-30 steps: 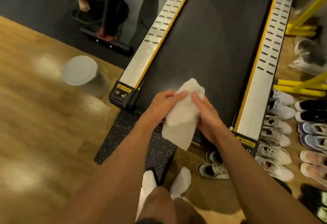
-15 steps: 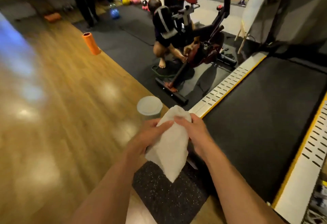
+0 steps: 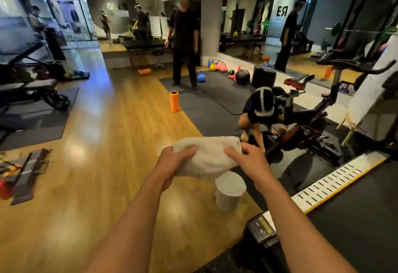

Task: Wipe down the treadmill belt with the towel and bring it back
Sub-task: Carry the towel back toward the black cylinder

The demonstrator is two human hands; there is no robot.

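Our left hand and right hand each grip an end of the white towel, held bunched in the air above a white lidded bucket. The treadmill belt lies at lower right.

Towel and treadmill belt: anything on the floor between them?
In the head view, a lidded white bucket stands below the towel, left of the treadmill belt.

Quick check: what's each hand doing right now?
Left hand: closed grip on the towel.
Right hand: closed grip on the same towel.
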